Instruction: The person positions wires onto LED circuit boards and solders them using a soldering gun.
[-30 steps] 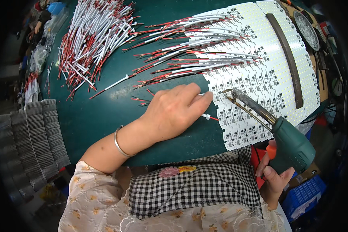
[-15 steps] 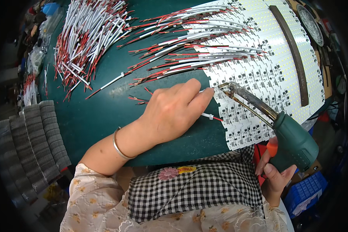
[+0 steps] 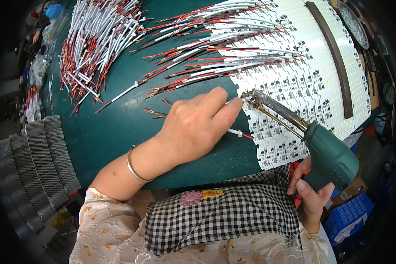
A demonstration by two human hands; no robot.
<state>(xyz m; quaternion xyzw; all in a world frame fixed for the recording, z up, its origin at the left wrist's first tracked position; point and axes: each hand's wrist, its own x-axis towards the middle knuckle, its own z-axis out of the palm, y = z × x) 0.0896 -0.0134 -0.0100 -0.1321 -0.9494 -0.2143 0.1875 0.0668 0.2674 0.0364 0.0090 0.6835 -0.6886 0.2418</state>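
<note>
My left hand (image 3: 196,125) is closed in a pinch at the left edge of the white circuit board panel (image 3: 275,145). Its fingertips hold a white-sleeved wire, mostly hidden by the fingers. Another red-and-white wire (image 3: 238,132) pokes out beneath the hand, and red wire ends (image 3: 156,114) show on its left. In my right hand (image 3: 313,198) is a green soldering gun (image 3: 332,154), gripped by its handle. The gun's dark, crusted tip (image 3: 250,97) is right beside my left fingertips, over the panel's edge; whether it touches the wire I cannot tell.
Several wire bunches (image 3: 233,42) lie across the panel's upper left. A big wire pile (image 3: 97,39) sits at the far left of the green table (image 3: 105,145). A dark curved bar (image 3: 332,53) rests on the panel. Ribbed grey stacks (image 3: 39,163) stand left, a blue crate (image 3: 350,215) lower right.
The soldering gun and my right hand have shifted slightly left and up, bringing the tip closer to my left fingertips. My left hand has barely moved.
</note>
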